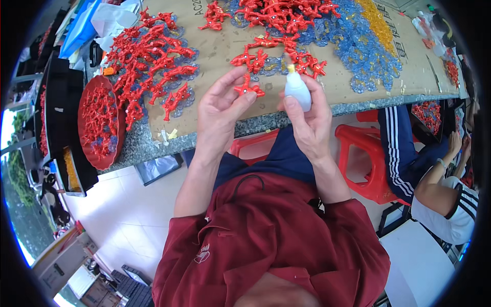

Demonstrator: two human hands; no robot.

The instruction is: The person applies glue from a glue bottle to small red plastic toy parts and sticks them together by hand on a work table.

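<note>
My right hand (313, 120) is wrapped round a small white squeeze bottle (299, 93), which stands tilted with its yellow tip (291, 68) up. My left hand (221, 105) pinches a small red plastic figurine (249, 88) at the thumb tip, a short way left of the bottle. Just beyond both hands lie more red figurines (257, 60) on the cardboard (212, 61). Some rest on clear bluish discs (276, 65). A larger cluster of red figurines (153, 61) on similar discs spreads to the left.
A red oval dish (102, 162) of red pieces sits at the table's left edge. Blue discs (365, 64) and yellow pieces (381, 25) are heaped at the far right. A red stool (360, 169) stands below the table, and a co-worker's arm (434, 179) is at the right.
</note>
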